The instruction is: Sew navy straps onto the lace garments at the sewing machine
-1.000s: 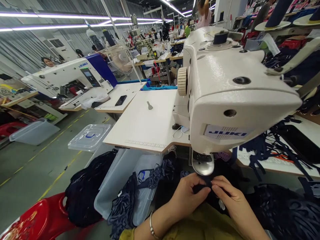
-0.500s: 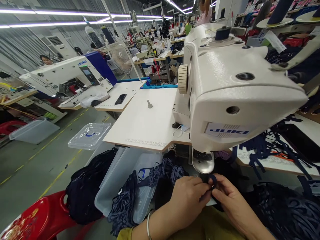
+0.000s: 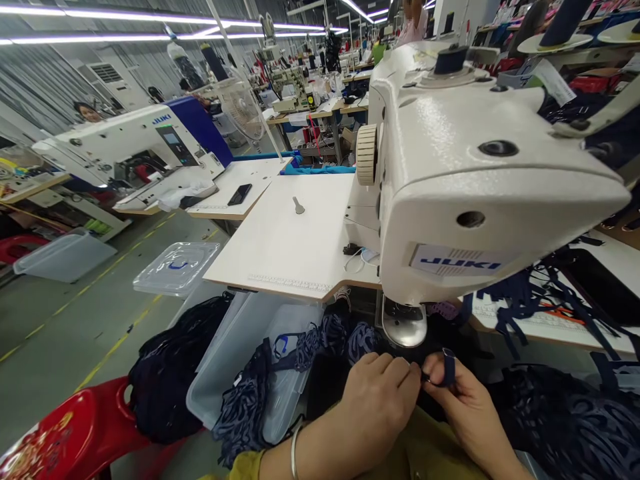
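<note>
Just in front of the white sewing machine head, my two hands meet low in the view. My right hand is closed on a narrow navy strap, which loops up over the fingers. A small ring or slider seems to sit at the top of the loop. Beside it, my left hand is closed, its fingertips pinching the strap near the right thumb; the part inside its grip is hidden. Right above the hands is the machine's rounded metal end.
Left of my hands, a clear plastic bin holds bundled navy straps. More strap bundles lie to the right. A metal piece rests on the white table. A red stool stands lower left.
My right hand has shifted slightly right, and the strap loop now stands taller over its fingers. The left fingers have curled in more, with their knuckles turned up. The view has tilted slightly.
</note>
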Action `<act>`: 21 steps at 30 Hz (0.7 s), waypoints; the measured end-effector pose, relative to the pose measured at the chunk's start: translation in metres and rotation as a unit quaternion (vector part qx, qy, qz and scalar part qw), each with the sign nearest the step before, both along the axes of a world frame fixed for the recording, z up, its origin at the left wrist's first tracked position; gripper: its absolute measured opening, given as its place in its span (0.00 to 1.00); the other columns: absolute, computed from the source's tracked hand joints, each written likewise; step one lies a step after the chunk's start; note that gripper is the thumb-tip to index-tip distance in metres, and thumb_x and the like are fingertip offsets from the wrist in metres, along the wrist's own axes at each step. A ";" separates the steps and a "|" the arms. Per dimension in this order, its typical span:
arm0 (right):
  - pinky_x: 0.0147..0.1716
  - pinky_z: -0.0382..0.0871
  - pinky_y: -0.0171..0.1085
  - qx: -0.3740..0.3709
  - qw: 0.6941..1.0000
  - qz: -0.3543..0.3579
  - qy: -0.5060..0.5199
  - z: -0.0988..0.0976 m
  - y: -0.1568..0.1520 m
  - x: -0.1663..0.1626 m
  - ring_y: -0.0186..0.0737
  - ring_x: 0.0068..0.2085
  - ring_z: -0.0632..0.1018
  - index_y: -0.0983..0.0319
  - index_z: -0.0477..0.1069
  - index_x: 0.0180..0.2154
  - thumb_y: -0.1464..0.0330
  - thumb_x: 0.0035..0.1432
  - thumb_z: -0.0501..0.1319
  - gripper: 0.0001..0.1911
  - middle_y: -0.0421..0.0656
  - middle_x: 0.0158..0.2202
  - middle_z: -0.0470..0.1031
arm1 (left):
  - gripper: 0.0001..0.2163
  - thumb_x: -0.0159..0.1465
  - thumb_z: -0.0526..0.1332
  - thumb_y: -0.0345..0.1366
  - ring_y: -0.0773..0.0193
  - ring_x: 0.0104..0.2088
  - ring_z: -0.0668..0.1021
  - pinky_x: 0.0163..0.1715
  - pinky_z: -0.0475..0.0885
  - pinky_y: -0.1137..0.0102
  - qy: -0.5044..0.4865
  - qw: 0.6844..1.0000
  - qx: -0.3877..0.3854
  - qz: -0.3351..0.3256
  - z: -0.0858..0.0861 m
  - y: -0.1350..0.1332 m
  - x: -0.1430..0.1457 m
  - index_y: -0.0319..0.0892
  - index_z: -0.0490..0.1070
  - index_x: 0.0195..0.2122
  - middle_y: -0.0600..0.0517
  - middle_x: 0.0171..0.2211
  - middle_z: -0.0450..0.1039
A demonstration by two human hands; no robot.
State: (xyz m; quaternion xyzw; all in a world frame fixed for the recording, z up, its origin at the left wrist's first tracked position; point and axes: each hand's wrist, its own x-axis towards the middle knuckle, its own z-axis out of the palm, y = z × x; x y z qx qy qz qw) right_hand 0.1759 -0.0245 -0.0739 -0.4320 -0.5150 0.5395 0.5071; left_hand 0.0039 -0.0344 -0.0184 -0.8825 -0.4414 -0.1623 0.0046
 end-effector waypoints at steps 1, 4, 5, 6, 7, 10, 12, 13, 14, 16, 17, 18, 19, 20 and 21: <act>0.33 0.73 0.32 0.015 1.000 -0.013 -0.006 0.000 -0.001 0.000 0.37 0.33 0.75 0.58 0.71 0.26 0.65 0.52 0.69 0.09 0.41 0.31 0.72 | 0.06 0.68 0.56 0.31 0.63 0.27 0.69 0.25 0.59 0.66 -0.004 1.000 0.000 0.003 0.000 0.000 0.001 0.39 0.66 0.46 0.55 0.29 0.67; 0.34 0.75 0.35 0.053 0.998 -0.036 -0.018 0.000 -0.003 0.001 0.40 0.35 0.76 0.58 0.72 0.26 0.67 0.53 0.69 0.08 0.42 0.32 0.73 | 0.05 0.69 0.55 0.31 0.63 0.27 0.69 0.26 0.59 0.66 -0.026 1.000 -0.001 0.006 0.001 0.000 0.003 0.40 0.67 0.44 0.56 0.28 0.67; 0.33 0.75 0.35 0.067 0.997 -0.036 -0.019 -0.001 -0.003 0.001 0.40 0.34 0.76 0.58 0.72 0.26 0.68 0.54 0.68 0.07 0.42 0.31 0.74 | 0.05 0.69 0.54 0.32 0.63 0.27 0.69 0.26 0.59 0.66 -0.033 0.999 0.001 0.007 0.002 0.001 0.003 0.41 0.67 0.44 0.56 0.28 0.67; 0.33 0.76 0.35 0.082 0.996 -0.034 -0.020 -0.002 -0.003 0.002 0.40 0.34 0.77 0.58 0.72 0.26 0.70 0.55 0.67 0.07 0.42 0.31 0.74 | 0.05 0.69 0.53 0.32 0.63 0.27 0.69 0.26 0.59 0.66 -0.040 0.999 0.003 0.008 0.002 0.001 0.003 0.41 0.67 0.44 0.56 0.28 0.67; 0.33 0.76 0.35 0.096 0.995 -0.033 -0.020 -0.002 -0.004 0.002 0.39 0.34 0.76 0.57 0.73 0.27 0.71 0.55 0.66 0.06 0.41 0.31 0.74 | 0.06 0.70 0.53 0.32 0.63 0.27 0.69 0.26 0.59 0.66 -0.045 0.999 0.004 0.008 0.003 0.002 0.004 0.41 0.67 0.44 0.56 0.28 0.67; 0.34 0.76 0.35 0.120 0.992 -0.028 -0.026 -0.005 -0.003 0.004 0.39 0.35 0.77 0.56 0.73 0.29 0.75 0.56 0.65 0.07 0.41 0.31 0.74 | 0.06 0.70 0.53 0.33 0.64 0.27 0.69 0.26 0.59 0.66 -0.049 0.999 0.003 0.010 0.004 0.003 0.004 0.41 0.67 0.43 0.56 0.28 0.67; 0.36 0.76 0.35 0.135 0.990 -0.027 -0.031 -0.005 -0.002 0.006 0.39 0.36 0.77 0.56 0.74 0.30 0.76 0.55 0.65 0.08 0.41 0.32 0.74 | 0.04 0.70 0.54 0.32 0.64 0.27 0.69 0.27 0.59 0.66 -0.044 0.999 -0.002 0.010 0.004 0.003 0.004 0.42 0.67 0.42 0.56 0.28 0.67; 0.36 0.76 0.35 0.145 0.988 -0.025 -0.035 -0.004 -0.001 0.006 0.39 0.35 0.77 0.56 0.74 0.31 0.77 0.55 0.65 0.09 0.40 0.32 0.75 | 0.04 0.69 0.54 0.32 0.64 0.28 0.69 0.27 0.59 0.66 -0.043 0.999 -0.003 0.009 0.004 0.003 0.003 0.42 0.67 0.41 0.56 0.28 0.67; 0.36 0.76 0.34 0.156 0.987 -0.024 -0.041 -0.003 -0.001 0.007 0.39 0.35 0.78 0.56 0.74 0.31 0.77 0.55 0.65 0.09 0.40 0.32 0.76 | 0.03 0.69 0.54 0.32 0.64 0.28 0.70 0.27 0.59 0.66 -0.042 0.999 -0.002 0.007 0.003 0.003 0.003 0.42 0.67 0.41 0.56 0.29 0.67; 0.35 0.76 0.32 0.173 0.983 -0.024 -0.056 0.003 0.000 0.007 0.38 0.34 0.78 0.55 0.75 0.31 0.77 0.55 0.64 0.09 0.39 0.31 0.77 | 0.03 0.69 0.55 0.33 0.63 0.28 0.70 0.27 0.60 0.66 -0.046 0.999 0.000 0.006 0.002 0.003 0.002 0.42 0.66 0.40 0.56 0.29 0.67; 0.34 0.76 0.31 0.176 0.982 -0.022 -0.067 0.007 0.000 0.007 0.38 0.34 0.78 0.55 0.75 0.31 0.76 0.56 0.63 0.09 0.39 0.31 0.77 | 0.03 0.69 0.55 0.33 0.63 0.28 0.70 0.27 0.60 0.66 -0.049 0.999 0.001 0.008 0.001 0.003 0.002 0.42 0.66 0.40 0.56 0.29 0.67; 0.33 0.75 0.30 0.171 0.982 -0.020 -0.079 0.011 0.001 0.008 0.37 0.33 0.78 0.55 0.75 0.30 0.75 0.56 0.63 0.09 0.39 0.31 0.77 | 0.03 0.69 0.55 0.34 0.63 0.28 0.70 0.27 0.60 0.66 -0.054 0.998 0.003 0.011 0.001 0.003 0.001 0.42 0.67 0.40 0.56 0.28 0.67; 0.32 0.75 0.29 0.161 0.983 -0.016 -0.092 0.015 0.001 0.008 0.36 0.32 0.78 0.55 0.75 0.29 0.74 0.57 0.63 0.08 0.39 0.30 0.77 | 0.04 0.69 0.55 0.34 0.63 0.28 0.70 0.27 0.61 0.66 -0.061 0.998 0.004 0.012 0.001 0.004 0.001 0.43 0.67 0.39 0.56 0.28 0.67; 0.31 0.74 0.28 0.145 0.984 -0.010 -0.105 0.020 0.002 0.008 0.36 0.31 0.78 0.55 0.75 0.28 0.73 0.57 0.63 0.08 0.38 0.30 0.77 | 0.04 0.70 0.55 0.35 0.64 0.28 0.70 0.27 0.61 0.67 -0.070 0.998 0.002 0.011 0.001 0.004 0.000 0.43 0.67 0.38 0.56 0.28 0.68; 0.31 0.74 0.28 0.123 0.986 -0.001 -0.116 0.024 0.003 0.009 0.35 0.31 0.78 0.55 0.74 0.28 0.72 0.57 0.64 0.07 0.38 0.29 0.77 | 0.05 0.70 0.55 0.35 0.64 0.27 0.71 0.27 0.62 0.68 -0.081 0.997 -0.005 0.008 0.003 0.005 -0.001 0.43 0.68 0.36 0.56 0.27 0.68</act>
